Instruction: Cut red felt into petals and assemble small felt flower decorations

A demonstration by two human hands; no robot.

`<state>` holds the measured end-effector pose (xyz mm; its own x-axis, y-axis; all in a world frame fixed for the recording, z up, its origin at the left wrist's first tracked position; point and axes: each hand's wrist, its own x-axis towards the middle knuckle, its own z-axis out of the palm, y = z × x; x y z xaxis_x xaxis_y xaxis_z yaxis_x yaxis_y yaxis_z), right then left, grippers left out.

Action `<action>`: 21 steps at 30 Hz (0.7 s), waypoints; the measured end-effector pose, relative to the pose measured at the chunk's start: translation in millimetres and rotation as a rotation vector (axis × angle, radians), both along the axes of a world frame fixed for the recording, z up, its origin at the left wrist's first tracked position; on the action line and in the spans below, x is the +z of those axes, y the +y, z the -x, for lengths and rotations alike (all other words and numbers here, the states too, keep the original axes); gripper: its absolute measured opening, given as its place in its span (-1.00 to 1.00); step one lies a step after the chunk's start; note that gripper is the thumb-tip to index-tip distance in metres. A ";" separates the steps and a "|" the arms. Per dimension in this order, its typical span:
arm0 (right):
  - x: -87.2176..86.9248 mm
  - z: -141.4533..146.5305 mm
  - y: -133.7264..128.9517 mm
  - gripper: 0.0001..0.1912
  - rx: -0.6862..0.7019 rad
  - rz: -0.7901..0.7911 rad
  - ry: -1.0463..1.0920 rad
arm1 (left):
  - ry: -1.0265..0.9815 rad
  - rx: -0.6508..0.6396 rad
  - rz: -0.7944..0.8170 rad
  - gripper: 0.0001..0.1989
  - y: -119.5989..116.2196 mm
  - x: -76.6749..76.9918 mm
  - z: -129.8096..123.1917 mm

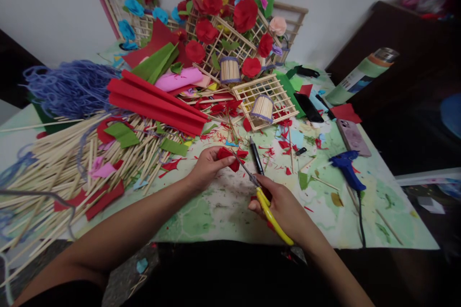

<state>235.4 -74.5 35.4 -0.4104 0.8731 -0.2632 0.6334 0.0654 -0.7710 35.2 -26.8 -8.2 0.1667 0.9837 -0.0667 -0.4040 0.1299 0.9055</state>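
Observation:
Near the middle of the table, my left hand (208, 167) pinches a small folded piece of red paper (229, 159) between thumb and fingers. To its right, my right hand (279, 204) is closed round the yellow handles of the scissors (271, 217). The metal blades point up and left, and their tips meet the red paper. Whether the blades are parted is too small to tell. A black pen (256, 156) lies just beyond the scissors. Small red scraps are scattered around both hands.
Wooden sticks (72, 158), blue yarn (72, 87) and folded red paper (158, 105) cover the left. Stick lattices with paper flowers (245, 15) stand behind. A blue glue gun (348, 170), phone (353, 138) and bottle (362, 76) are on the right.

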 end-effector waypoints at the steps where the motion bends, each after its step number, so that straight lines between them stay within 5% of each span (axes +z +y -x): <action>1: -0.6 0.2 -0.2 -0.60 -0.002 0.019 0.018 | 0.002 0.003 0.003 -0.79 -0.1 0.2 0.0; 11: -12.3 4.9 0.0 -0.74 -0.106 0.169 0.207 | -0.053 0.092 0.099 -0.81 0.2 -3.0 -3.1; 21: -36.6 36.3 21.3 -0.40 -0.399 -0.047 0.582 | -0.106 0.079 0.193 -0.82 -14.8 -3.6 -15.7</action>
<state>199.1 -53.1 -1.2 -0.1194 0.9912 -0.0566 0.1018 -0.0445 -0.9938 50.9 -41.5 -11.7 0.1058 0.9648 -0.2408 -0.5111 0.2605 0.8191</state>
